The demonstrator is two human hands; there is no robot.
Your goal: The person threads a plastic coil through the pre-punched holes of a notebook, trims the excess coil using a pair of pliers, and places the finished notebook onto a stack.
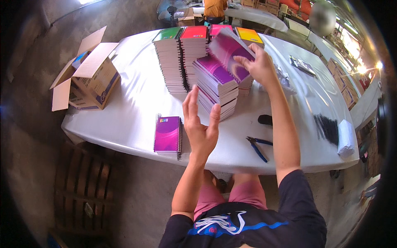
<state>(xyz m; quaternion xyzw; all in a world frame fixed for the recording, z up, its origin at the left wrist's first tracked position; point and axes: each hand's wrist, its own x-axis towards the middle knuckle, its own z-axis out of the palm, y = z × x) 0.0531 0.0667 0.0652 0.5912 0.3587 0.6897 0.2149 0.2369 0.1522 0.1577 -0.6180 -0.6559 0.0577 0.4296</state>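
Note:
My right hand [259, 65] grips a purple cover sheet [228, 51], lifted and tilted above a tall stack of purple notebooks [217, 89] in the middle of the white table [132, 111]. My left hand [200, 124] is open, fingers spread, raised just in front of that stack and touching nothing. Behind it stand stacks topped with green [168, 35], red [194, 33], pink and yellow [249, 35] covers. A small pile of bound purple spiral notebooks [167, 134] lies near the table's front edge, left of my left hand.
An open cardboard box [89, 74] sits at the table's left end. Blue-handled pliers [258, 146] lie near the front edge, black spiral coils [328, 128] and a white packet [346, 138] at the right end. A person sits at a far table [215, 10].

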